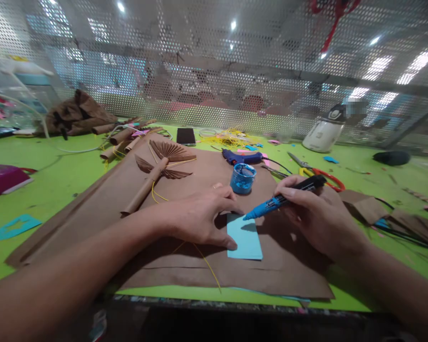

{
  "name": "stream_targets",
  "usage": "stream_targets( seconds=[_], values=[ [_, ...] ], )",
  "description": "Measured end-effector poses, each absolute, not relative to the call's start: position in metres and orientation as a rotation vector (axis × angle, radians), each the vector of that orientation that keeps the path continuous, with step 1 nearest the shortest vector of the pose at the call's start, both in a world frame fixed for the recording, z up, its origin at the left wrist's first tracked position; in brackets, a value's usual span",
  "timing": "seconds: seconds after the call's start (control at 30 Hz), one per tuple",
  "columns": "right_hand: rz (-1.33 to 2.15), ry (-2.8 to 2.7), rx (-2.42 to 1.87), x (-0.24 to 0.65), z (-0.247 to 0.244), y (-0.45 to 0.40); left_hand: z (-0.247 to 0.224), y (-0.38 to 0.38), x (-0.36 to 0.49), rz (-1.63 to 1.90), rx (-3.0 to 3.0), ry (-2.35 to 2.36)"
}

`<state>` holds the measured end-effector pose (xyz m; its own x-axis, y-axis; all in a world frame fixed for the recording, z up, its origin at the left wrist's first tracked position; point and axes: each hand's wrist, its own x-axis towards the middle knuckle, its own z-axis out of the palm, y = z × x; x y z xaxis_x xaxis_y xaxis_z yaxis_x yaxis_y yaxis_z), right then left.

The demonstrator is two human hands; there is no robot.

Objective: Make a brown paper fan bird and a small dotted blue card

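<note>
A small light-blue paper rectangle (245, 240) lies flat on the brown paper sheet (288, 266). My left hand (203, 216) rests at its left side, thumb on the paper's edge and the other fingers apart near its top. Between the fingers of my right hand (314, 213) is a blue marker (271, 205), its tip at the paper's top edge; whether it touches I cannot tell. Just beyond the paper stands a paint-stained blue jar (242, 179). To the left is a brown paper tube with pleated fans (162, 164).
A blue hot glue gun (240, 156) lies behind the jar. Scissors with orange handles (324, 176) are at the right. Further back are a phone (186, 136), yellow string (230, 137) and a white kettle-like container (323, 133), before a perforated metal screen (207, 71).
</note>
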<state>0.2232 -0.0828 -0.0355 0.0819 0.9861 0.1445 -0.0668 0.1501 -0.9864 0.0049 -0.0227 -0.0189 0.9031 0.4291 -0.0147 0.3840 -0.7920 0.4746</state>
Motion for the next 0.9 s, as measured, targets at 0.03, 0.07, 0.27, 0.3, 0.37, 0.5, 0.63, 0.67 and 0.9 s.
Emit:
stream_targets(
  seconds=[0.03,0.07,0.27,0.3,0.37,0.5,0.63,0.67,0.9],
  values=[
    [1.061,-1.186,-1.090,0.224,-0.036,-0.083,-0.019,-0.023,0.005,0.132,2.586,0.595],
    [1.045,-1.204,-1.096,0.224,-0.036,-0.083,-0.019,-0.023,0.005,0.135,2.584,0.601],
    [0.996,-1.232,-1.143,0.224,-0.035,-0.087,-0.019,-0.025,0.005,0.138,2.593,0.605],
    [0.973,-1.245,-1.155,0.224,-0.035,-0.088,-0.019,-0.025,0.006,0.143,2.597,0.602],
    [0.912,-1.283,-1.185,0.223,-0.035,-0.090,-0.019,-0.025,0.006,0.159,2.593,0.601],
    [0.752,-1.350,-1.266,0.223,-0.033,-0.094,-0.021,-0.025,0.005,0.185,2.562,0.645],
    [0.666,-1.390,-1.289,0.224,-0.032,-0.094,-0.022,-0.024,0.004,0.143,2.600,0.633],
    [0.671,-1.392,-1.281,0.224,-0.033,-0.094,-0.021,-0.024,0.005,0.135,2.606,0.630],
    [0.775,-1.329,-1.227,0.227,-0.035,-0.092,-0.021,-0.025,0.006,0.140,2.582,0.642]
  ],
)
